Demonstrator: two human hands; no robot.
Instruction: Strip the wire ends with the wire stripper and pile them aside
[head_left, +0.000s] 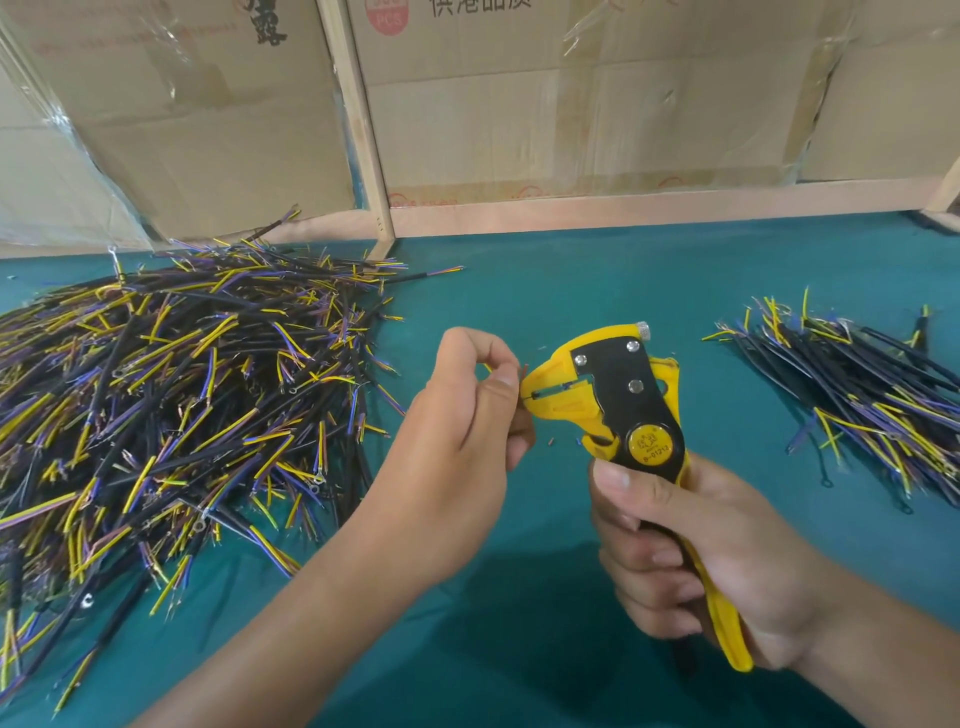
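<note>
The left hand (467, 415) pinches a thin wire (521, 375) at the nose of the yellow wire stripper (618, 395), whose handles the right hand (691, 561) grips. The wire is mostly hidden behind the fingers. Wire piles lie on the green worktop (571, 291) at either side.

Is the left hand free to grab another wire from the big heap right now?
Probably not yet: the left hand pinches a wire at the wire stripper. The big heap lies close beside it, nothing between.

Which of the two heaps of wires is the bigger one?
The sprawling heap of black, yellow and purple wires by the left hand is far bigger; the small heap lies beyond the yellow wire stripper.
</note>
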